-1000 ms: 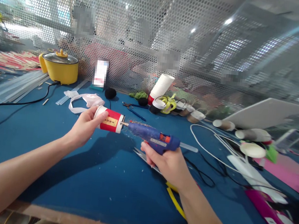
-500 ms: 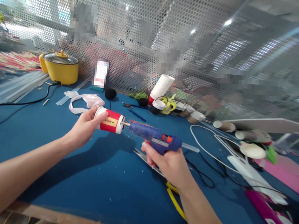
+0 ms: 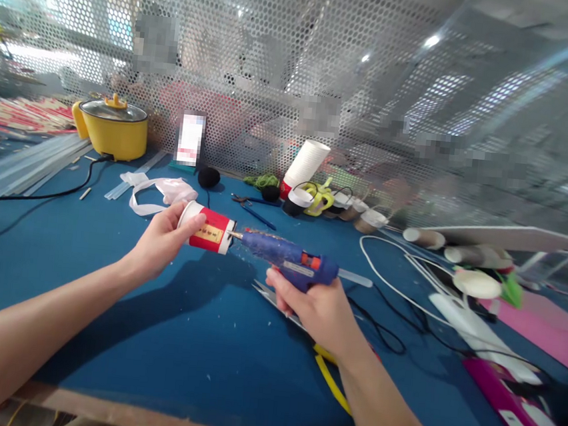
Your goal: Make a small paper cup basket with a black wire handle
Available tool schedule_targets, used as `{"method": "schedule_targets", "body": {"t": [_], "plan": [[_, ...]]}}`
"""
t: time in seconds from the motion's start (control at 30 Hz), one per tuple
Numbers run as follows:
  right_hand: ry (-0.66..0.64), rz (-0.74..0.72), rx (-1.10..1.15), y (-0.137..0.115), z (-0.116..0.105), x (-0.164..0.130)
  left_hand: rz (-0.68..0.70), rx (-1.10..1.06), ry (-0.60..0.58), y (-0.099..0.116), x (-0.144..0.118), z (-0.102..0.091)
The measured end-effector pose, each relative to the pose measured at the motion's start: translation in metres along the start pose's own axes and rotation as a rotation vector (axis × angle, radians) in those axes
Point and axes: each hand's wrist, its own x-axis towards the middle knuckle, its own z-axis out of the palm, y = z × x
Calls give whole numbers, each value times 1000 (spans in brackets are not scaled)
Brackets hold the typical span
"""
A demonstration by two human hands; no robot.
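My left hand [image 3: 164, 233] is closed around a red and white paper cup [image 3: 211, 229], which lies on its side in the air above the table. My right hand [image 3: 313, 303] grips a blue hot glue gun [image 3: 280, 253]. Its metal nozzle meets the base end of the cup, where a dark edge shows; whether it touches I cannot tell. A clear glue stick [image 3: 357, 277] pokes out of the gun's rear. Under my right hand lies a pair of scissors [image 3: 276, 298] with yellow handles, partly hidden by my wrist.
A yellow electric pot [image 3: 118, 131] stands at the back left beside clear glue sticks [image 3: 35, 161]. White ribbon [image 3: 146, 208], pliers [image 3: 252, 201] and stacked paper cups [image 3: 307, 162] lie farther back. At right are cables, a pink sheet [image 3: 547, 329] and a magenta box [image 3: 511, 406]. Perforated metal panel [image 3: 259, 56] closes the back.
The glue gun has shifted slightly left along the cup's base end, with my right hand following. My left hand and the cup stay nearly still.
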Motion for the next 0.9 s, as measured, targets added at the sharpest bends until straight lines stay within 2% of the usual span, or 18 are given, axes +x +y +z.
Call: {"method": "schedule_targets", "body": {"t": [0.27, 0.53, 0.8, 0.9], "plan": [[-54, 34, -13, -8, -1, -4, -28, -74, 21, 1, 2, -1], [-31, 6, 56, -4, -2, -1, -53, -101, 26, 3, 0, 2], [-115, 27, 72, -7, -2, -3, -45, -104, 2, 1, 0, 0], [-79, -8, 123, -4, -2, -2, -41, -114, 2, 1, 0, 0]]}}
